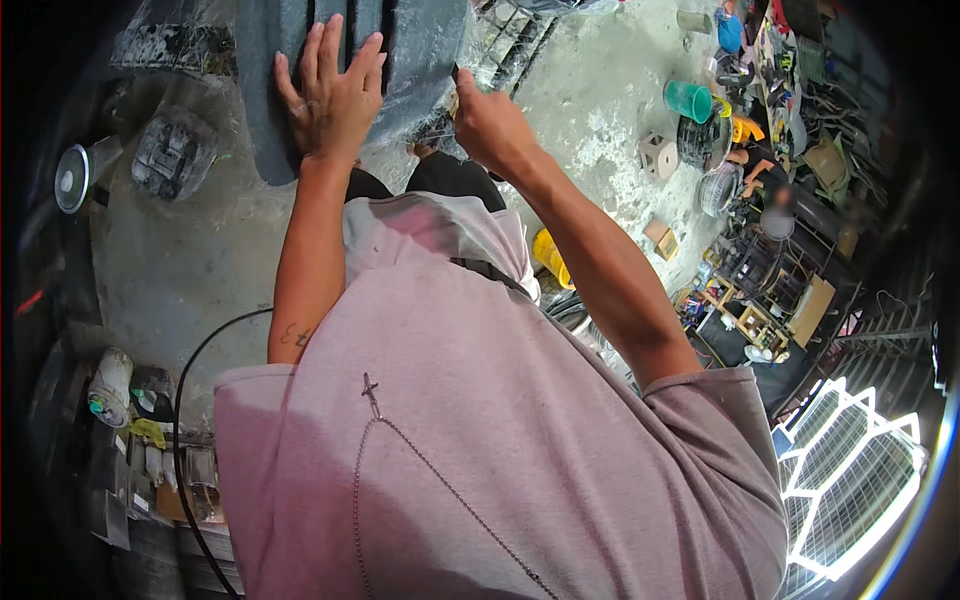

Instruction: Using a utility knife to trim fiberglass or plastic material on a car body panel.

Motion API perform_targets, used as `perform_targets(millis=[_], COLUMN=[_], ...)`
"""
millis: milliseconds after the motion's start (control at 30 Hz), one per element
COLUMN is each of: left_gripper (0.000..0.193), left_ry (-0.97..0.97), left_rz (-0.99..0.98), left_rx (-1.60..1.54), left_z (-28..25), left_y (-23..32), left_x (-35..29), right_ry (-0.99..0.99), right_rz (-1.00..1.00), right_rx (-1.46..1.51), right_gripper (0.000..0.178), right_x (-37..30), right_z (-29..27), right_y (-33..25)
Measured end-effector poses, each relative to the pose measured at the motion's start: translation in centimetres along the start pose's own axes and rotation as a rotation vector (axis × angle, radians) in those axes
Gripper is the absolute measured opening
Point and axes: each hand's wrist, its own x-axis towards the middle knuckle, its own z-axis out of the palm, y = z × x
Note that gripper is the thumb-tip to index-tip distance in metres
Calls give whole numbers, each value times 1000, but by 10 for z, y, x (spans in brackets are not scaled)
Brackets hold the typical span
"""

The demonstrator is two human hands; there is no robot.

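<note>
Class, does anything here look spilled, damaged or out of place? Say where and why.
Irregular white patches blotch the floor right of the right hand. They look odd against the surrounding grey, but whether they are spill or wear, I cannot tell.

Beneath you spreads a patchy grey floor (590, 90); white honeycomb lights (868, 437) glow at lower right.

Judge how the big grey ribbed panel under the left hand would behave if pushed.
The grey panel would probably act stiff: its long ridges look firm, with no visible sag under the left hand. It may be slightly slippery, given the pale, dust-like streaks on its surface. Its broad size could make it awkward to steer.
</note>
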Motion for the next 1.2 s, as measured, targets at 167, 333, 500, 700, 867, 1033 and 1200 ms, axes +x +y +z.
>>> perform_targets(millis=[167, 333, 500, 700, 867, 1033, 1200], left_gripper=[27, 29, 37, 52, 67, 66, 54], left_ry=[4, -43, -147, -124, -288, -71, 127], left_rz=[-9, 13, 30, 12, -10, -166, -662], left_rx=[-18, -101, -323, -415, -224, -348, -586], left_z=[-1, -9, -24, -51, -68, -76, -68], left_y=[-6, 0, -14, -14, -9, -23, -101], left_x=[1, 3, 0, -13, -41, -66, -104], right_ry=[65, 134, -24, -9, -47, 257, 461], right_rz=[54, 98, 193, 147, 37, 152, 222], right_rx=[15, 499, 734, 808, 447, 619, 780], right_gripper=[50, 48, 38, 42, 49, 30, 35], right_x=[-5, -2, -4, -1, 15, -2, 1], right_z=[10, 27, -2, -39, -109, -85, -40], right_y=[-4, 20, 11, 21, 28, 76, 110])
